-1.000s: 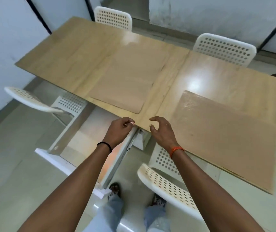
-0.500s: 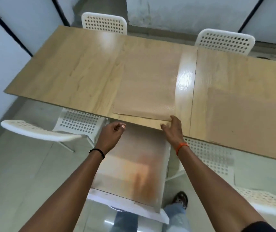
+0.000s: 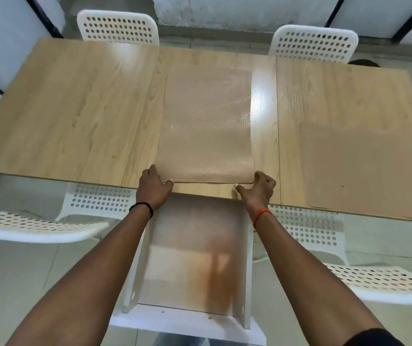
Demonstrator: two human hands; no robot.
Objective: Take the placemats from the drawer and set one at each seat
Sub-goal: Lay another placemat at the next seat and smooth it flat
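The near corners of a tan placemat [image 3: 206, 126] are pinched by the left hand [image 3: 153, 189] and the right hand [image 3: 258, 191] (thumbs under the edge, fingers curled above). Beyond the grip it lies flat on the wooden table [image 3: 75, 108]. Below the wrists a white drawer [image 3: 192, 260] stands open; right of the grip lies a second placemat [image 3: 364, 171].

A long wood-grain worktop [image 3: 75, 108] runs across the room, with a bright glare stripe near its middle. Four white perforated chairs stand around it: two at the far side [image 3: 117, 27] [image 3: 313, 43] and two at the near side [image 3: 33, 227] [image 3: 379, 283]. The floor [image 3: 13, 275] is pale tile. White wall panels [image 3: 3, 28] with dark frames stand behind.
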